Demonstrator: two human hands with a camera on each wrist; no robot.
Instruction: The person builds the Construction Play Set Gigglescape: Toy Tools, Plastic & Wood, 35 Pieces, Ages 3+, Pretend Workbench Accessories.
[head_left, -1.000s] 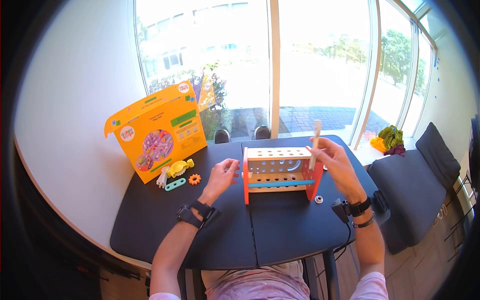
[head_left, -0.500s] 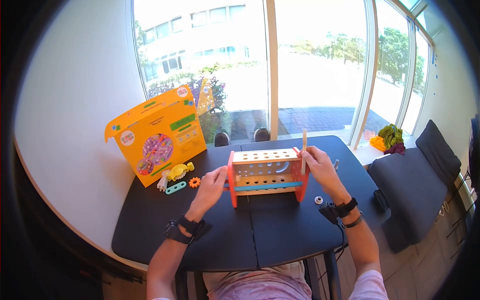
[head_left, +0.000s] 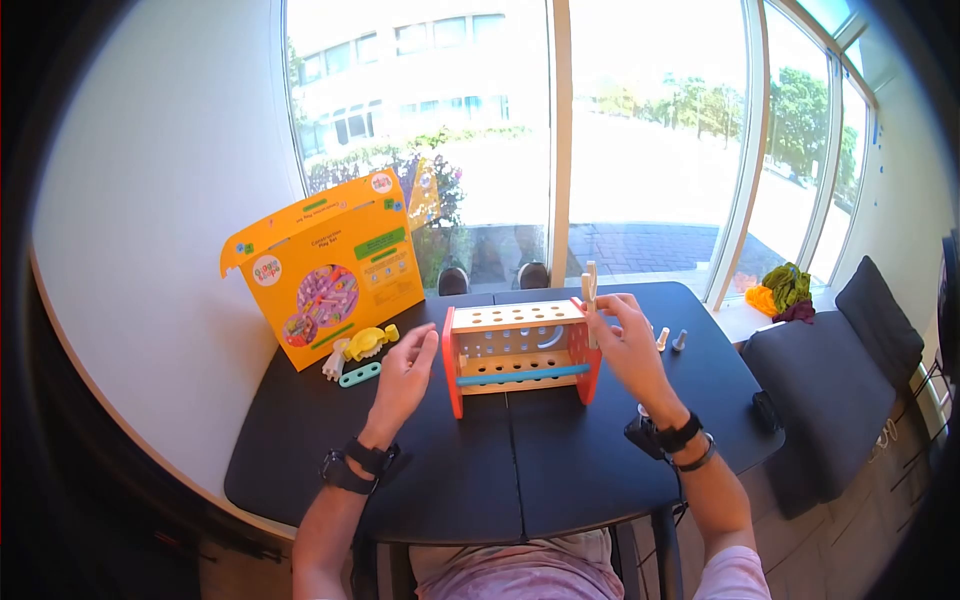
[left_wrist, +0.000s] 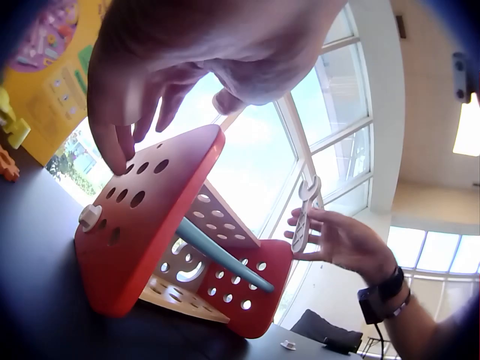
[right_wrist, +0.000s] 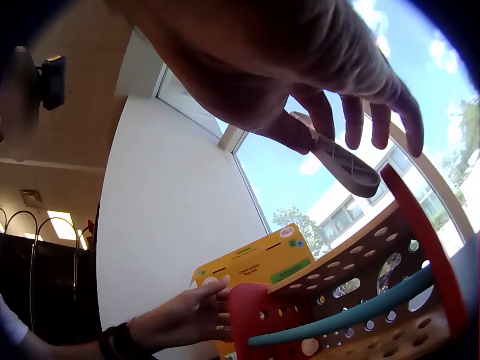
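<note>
A toy workbench (head_left: 520,322) with red end panels, holed wooden boards and a blue rod (head_left: 525,376) stands on the table before me. My right hand (head_left: 632,345) pinches a pale toy wrench (left_wrist: 301,225) between thumb and fingers, upright beside the workbench's right end panel. Its open-ended head points up in the left wrist view. Beside the left red panel (left_wrist: 161,217) is my left hand (head_left: 403,370), fingers loosely extended and holding nothing. A white nut (left_wrist: 90,217) sits on the outer face of that panel.
An orange-yellow box (head_left: 330,270) stands at the back left. In front of it lie a yellow toy piece (head_left: 368,343), a white piece (head_left: 334,362) and a teal holed strip (head_left: 360,374). Two pegs (head_left: 680,340) stand at the right. A grey chair (head_left: 825,390) is beyond the table.
The workbench has shifted left. My right hand has moved left and slightly down with the wrench. My left hand, at the left panel half a second ago, is now drawn back from it.
</note>
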